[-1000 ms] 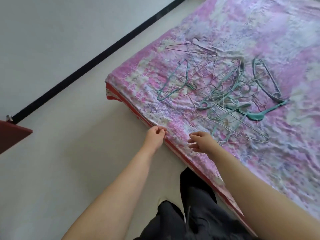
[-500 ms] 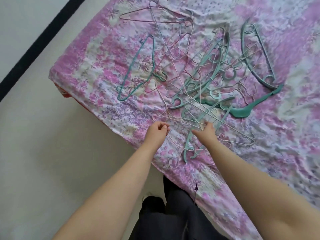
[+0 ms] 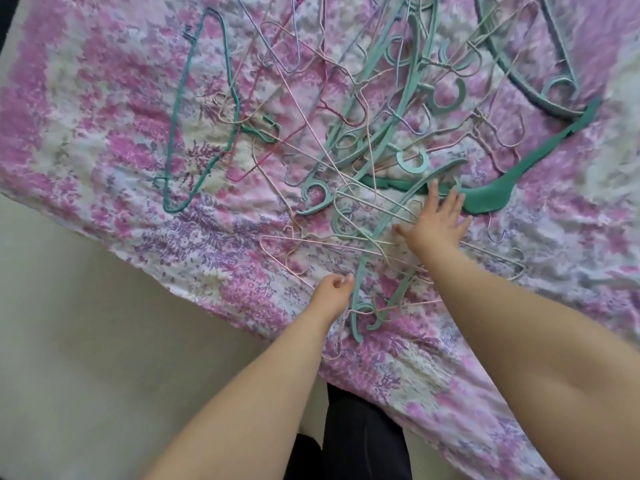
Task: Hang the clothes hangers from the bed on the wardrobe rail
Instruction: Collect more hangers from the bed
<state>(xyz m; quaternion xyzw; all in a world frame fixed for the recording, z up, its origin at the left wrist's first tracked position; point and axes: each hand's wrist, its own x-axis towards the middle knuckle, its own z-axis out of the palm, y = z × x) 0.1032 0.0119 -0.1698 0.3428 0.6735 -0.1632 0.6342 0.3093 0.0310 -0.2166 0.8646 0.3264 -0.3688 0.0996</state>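
A tangled pile of clothes hangers [image 3: 381, 150] lies on the bed's pink floral cover [image 3: 104, 81]: thin pink and lilac wire ones, pale teal plastic ones, and a flat dark green one [image 3: 485, 199]. A green wire hanger [image 3: 194, 133] lies apart on the left. My left hand [image 3: 332, 294] is near the bed's edge, fingers curled round a thin pink wire hanger [image 3: 277, 252]. Spread flat over the pile's near side, my right hand [image 3: 436, 225] has its fingertips touching the flat green hanger. No wardrobe rail is in view.
Pale floor [image 3: 86, 341] runs along the bed's left and near side. My legs in dark trousers [image 3: 363, 438] stand against the bed's edge. A pale teal plastic hanger [image 3: 360, 306] lies just right of my left hand.
The view has closed in on the bed. My right hand went forward over the pile and spread open. My left hand kept its curled grip near the bed's edge.
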